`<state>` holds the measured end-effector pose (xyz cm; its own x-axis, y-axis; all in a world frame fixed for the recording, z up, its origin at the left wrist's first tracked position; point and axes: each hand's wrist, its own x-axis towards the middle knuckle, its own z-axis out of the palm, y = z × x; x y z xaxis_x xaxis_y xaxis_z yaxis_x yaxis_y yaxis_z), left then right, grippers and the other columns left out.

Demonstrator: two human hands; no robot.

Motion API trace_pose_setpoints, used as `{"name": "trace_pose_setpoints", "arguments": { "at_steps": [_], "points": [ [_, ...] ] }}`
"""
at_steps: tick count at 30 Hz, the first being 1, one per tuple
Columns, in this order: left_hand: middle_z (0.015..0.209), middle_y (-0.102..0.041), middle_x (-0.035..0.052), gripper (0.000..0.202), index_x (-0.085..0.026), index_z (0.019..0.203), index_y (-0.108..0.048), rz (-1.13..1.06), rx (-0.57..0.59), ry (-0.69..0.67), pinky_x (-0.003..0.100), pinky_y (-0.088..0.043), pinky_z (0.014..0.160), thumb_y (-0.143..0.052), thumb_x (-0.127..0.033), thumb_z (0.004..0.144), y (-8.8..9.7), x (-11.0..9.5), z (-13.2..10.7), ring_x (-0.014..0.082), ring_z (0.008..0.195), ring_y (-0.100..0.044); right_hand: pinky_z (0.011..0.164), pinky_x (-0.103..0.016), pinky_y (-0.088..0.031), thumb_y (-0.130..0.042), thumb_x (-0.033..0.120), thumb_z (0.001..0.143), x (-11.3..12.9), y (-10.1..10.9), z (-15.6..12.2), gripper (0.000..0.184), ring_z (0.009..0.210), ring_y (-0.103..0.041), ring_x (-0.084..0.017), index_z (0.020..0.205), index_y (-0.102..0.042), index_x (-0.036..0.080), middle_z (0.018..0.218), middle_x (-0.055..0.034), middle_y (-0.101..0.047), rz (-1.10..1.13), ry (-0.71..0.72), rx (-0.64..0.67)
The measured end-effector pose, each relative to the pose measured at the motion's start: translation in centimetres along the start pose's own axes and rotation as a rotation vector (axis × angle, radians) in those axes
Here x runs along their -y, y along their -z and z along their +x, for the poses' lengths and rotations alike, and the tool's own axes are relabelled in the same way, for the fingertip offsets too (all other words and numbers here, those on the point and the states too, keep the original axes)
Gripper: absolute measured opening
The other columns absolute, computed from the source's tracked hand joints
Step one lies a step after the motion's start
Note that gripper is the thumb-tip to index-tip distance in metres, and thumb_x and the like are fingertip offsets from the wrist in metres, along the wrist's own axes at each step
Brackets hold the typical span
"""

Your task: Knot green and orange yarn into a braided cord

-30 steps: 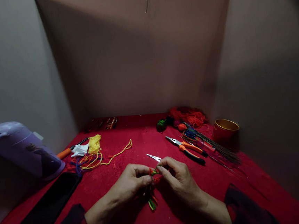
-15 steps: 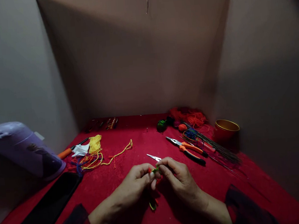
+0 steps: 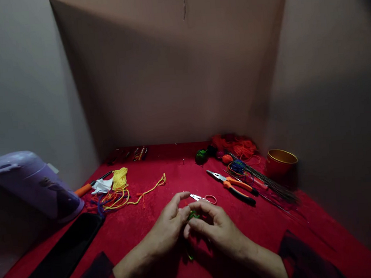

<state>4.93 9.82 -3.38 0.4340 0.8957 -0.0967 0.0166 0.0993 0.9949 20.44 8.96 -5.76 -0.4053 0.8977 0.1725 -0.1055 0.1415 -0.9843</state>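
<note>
A: Fingers?
B: Right hand (image 3: 221, 229): thumb and index curl narrowly around the green piece (image 3: 194, 215). Left hand (image 3: 165, 229): thumb by the piece's edge, index raised apart; whether it grips, I cannot tell.
A: The piece itself?
B: Soft, loopy, yarn-like; between the hands, partly covered. A green tip hangs below.
A: Next out?
B: Scissors (image 3: 195, 196), just past the fingertips: slim metal blades, pink ring handle. One ring shows.
A: To the right?
B: Pliers (image 3: 239, 196), tapered metal nose, two orange-and-black handles. Behind: stiff, thin stems (image 3: 269, 183) in a sheaf, a tangled orange-red heap (image 3: 241, 146), a round green ball (image 3: 201, 156) and a smaller orange ball (image 3: 227, 158).
A: Vessel?
B: One cup (image 3: 274, 172), red wall, gold rim.
A: Left side?
B: Yellow yarn (image 3: 120, 179), bunched, with one twisted strand trailing; one crumpled white scrap (image 3: 102, 186); one smooth purple container (image 3: 29, 174), leaning.
A: Surface?
B: Red cloth (image 3: 172, 179), matte.
</note>
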Motion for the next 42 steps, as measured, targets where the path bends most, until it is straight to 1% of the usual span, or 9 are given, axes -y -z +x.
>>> {"name": "trace_pose_setpoints", "arguments": {
  "at_steps": [5, 9, 13, 20, 24, 28, 35, 39, 42],
  "points": [
    [0.058, -0.051, -0.0027, 0.052, -0.011, 0.121, -0.041, 0.066, -0.018, 0.008, 0.022, -0.032, 0.052, -0.048, -0.047, 0.084, -0.4, -0.1, -0.1, 0.0102, 0.054, -0.046, 0.056, -0.024, -0.046, -0.056, 0.029, 0.085, 0.0, -0.6, 0.1, 0.012, 0.056, -0.059, -0.012, 0.083, -0.053, 0.017, 0.063, 0.0004, -0.065, 0.122, -0.046, -0.008],
    [0.063, -0.057, 0.001, 0.049, -0.012, 0.116, -0.042, -0.064, 0.011, 0.016, 0.024, -0.036, 0.055, -0.049, -0.048, 0.083, 0.0, 0.0, -0.1, 0.0119, 0.056, -0.051, 0.047, -0.02, -0.04, -0.055, 0.032, 0.085, -0.2, -0.3, 0.4, 0.017, 0.047, -0.051, -0.009, 0.077, -0.048, 0.018, 0.057, 0.0028, -0.06, 0.176, -0.071, -0.045],
    [0.069, -0.059, 0.0019, 0.04, -0.015, 0.101, -0.048, -0.105, -0.003, 0.016, 0.025, -0.04, 0.06, -0.064, -0.04, 0.074, 0.2, 0.1, -0.3, 0.0132, 0.063, -0.055, 0.049, -0.019, -0.04, -0.057, 0.034, 0.082, -0.6, 0.1, 0.5, 0.018, 0.055, -0.053, -0.01, 0.077, -0.05, 0.018, 0.063, 0.0026, -0.059, 0.161, -0.096, -0.14],
    [0.057, -0.052, -0.0006, 0.028, -0.013, 0.069, -0.052, 0.037, -0.089, 0.082, 0.021, -0.03, 0.047, -0.067, -0.036, 0.069, -0.1, -0.5, -0.4, 0.0077, 0.049, -0.044, 0.04, -0.018, -0.032, -0.056, 0.035, 0.083, -0.8, 0.7, 0.6, 0.018, 0.042, -0.04, -0.006, 0.081, -0.052, 0.017, 0.057, 0.0063, -0.049, 0.106, -0.08, -0.183],
    [0.052, -0.047, -0.004, 0.03, -0.014, 0.063, -0.048, 0.043, -0.085, 0.08, 0.019, -0.023, 0.042, -0.062, -0.039, 0.074, 0.0, -0.6, -0.4, 0.005, 0.042, -0.036, 0.046, -0.018, -0.038, -0.059, 0.033, 0.082, -0.6, 0.7, 0.6, 0.019, 0.051, -0.047, -0.007, 0.091, -0.056, 0.017, 0.066, 0.004, -0.054, 0.143, -0.075, -0.229],
    [0.051, -0.046, -0.0042, 0.032, -0.014, 0.063, -0.049, 0.049, -0.058, 0.09, 0.019, -0.023, 0.042, -0.06, -0.042, 0.075, 0.0, -0.8, -0.5, 0.0052, 0.041, -0.036, 0.063, -0.024, -0.046, -0.069, 0.031, 0.074, -0.3, 0.5, 0.5, 0.026, 0.071, -0.058, -0.013, 0.092, -0.057, 0.016, 0.081, -0.0009, -0.061, 0.225, -0.084, -0.104],
    [0.054, -0.045, -0.0024, 0.031, -0.015, 0.061, -0.05, 0.285, -0.056, 0.041, 0.021, -0.026, 0.046, -0.052, -0.038, 0.08, 0.0, -0.6, -0.5, 0.0083, 0.049, -0.037, 0.043, -0.018, -0.033, -0.067, 0.034, 0.075, -0.5, 0.4, 0.4, 0.021, 0.046, -0.042, -0.006, 0.076, -0.056, 0.017, 0.059, 0.0058, -0.051, 0.114, -0.105, -0.17],
    [0.063, -0.053, 0.0004, 0.028, -0.015, 0.067, -0.057, 0.556, -0.026, -0.079, 0.022, -0.029, 0.053, -0.045, -0.032, 0.086, 0.2, -0.2, -0.7, 0.0112, 0.058, -0.042, 0.053, -0.02, -0.041, -0.073, 0.032, 0.068, -0.4, 0.4, 0.5, 0.028, 0.057, -0.052, -0.009, 0.088, -0.059, 0.018, 0.069, 0.0035, -0.057, 0.171, -0.076, -0.164],
    [0.065, -0.055, 0.0011, 0.028, -0.016, 0.068, -0.057, 0.705, -0.021, -0.12, 0.023, -0.03, 0.055, -0.043, -0.03, 0.087, 0.3, -0.3, -0.8, 0.0122, 0.059, -0.045, 0.056, -0.021, -0.042, -0.071, 0.032, 0.071, -0.4, 0.4, 0.5, 0.021, 0.059, -0.053, -0.01, 0.081, -0.062, 0.016, 0.066, 0.0025, -0.058, 0.119, -0.068, -0.16]
  ]
}}
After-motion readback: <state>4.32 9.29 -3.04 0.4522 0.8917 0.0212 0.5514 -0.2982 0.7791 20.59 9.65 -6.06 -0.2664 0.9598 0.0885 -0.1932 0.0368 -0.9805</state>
